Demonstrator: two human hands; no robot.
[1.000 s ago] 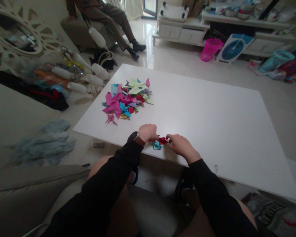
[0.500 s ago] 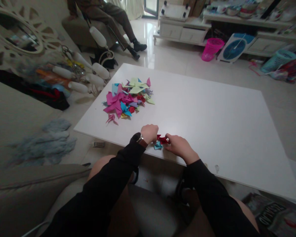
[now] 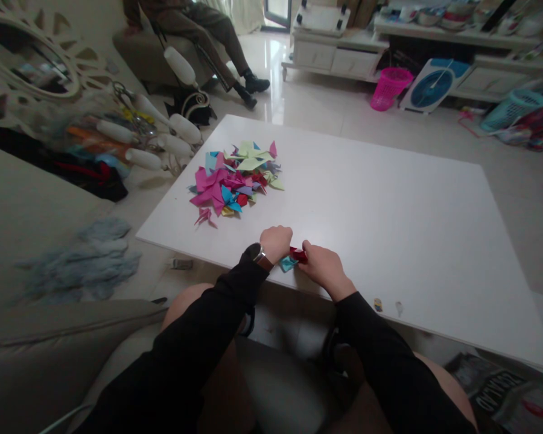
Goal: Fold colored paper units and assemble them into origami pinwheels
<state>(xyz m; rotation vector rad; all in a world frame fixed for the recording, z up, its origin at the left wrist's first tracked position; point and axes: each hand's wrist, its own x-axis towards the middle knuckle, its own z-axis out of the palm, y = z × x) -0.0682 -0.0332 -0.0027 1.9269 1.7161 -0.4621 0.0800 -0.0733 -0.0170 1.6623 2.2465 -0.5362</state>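
Note:
Between my hands, near the front edge of the white table (image 3: 389,229), is a small red folded paper piece (image 3: 298,254). My left hand (image 3: 276,242) pinches its left end, with most of the fingers hidden behind the back of the hand. On the other end my right hand (image 3: 322,267) is closed, thumb on top. Just below the red paper lies a light blue folded paper piece (image 3: 288,263), close beside my left wrist. Farther back on the left is a heap of colourful folded paper cranes (image 3: 235,178), pink, pale green, blue and red.
A white multi-armed lamp (image 3: 184,128) stands at the table's left side. Across the floor are a seated person's legs (image 3: 217,45), a pink basket (image 3: 389,89) and a blue and white fan (image 3: 432,87). Two small stickers (image 3: 378,305) mark the front table edge.
My right hand has shifted slightly left and closer to my left hand. The red paper now sits more tightly between both hands, and the light blue piece shows slightly farther left.

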